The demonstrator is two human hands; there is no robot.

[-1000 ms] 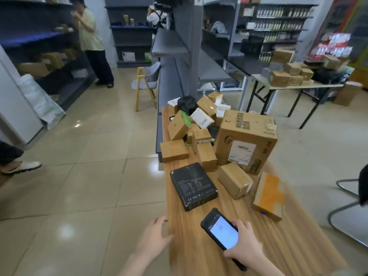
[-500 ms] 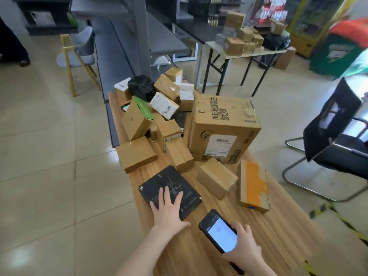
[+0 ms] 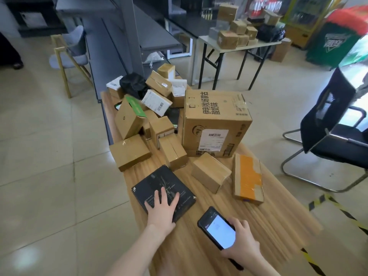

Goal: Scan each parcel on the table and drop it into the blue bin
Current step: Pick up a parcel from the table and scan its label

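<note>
Glossy beige tiled floor; grey shelving; black chair.

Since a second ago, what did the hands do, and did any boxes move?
The left hand reached forward from the near edge of the table and now rests flat, fingers spread, on the black box. It has not lifted it. The right hand holds the phone as before, and the big carton and smaller parcels look unmoved.

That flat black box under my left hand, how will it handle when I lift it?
The black box looks rigid, edges crisp, so it likely won't flex. Lying flat and wide, it shouldn't tip. Its smooth face may slip under the left hand.
</note>
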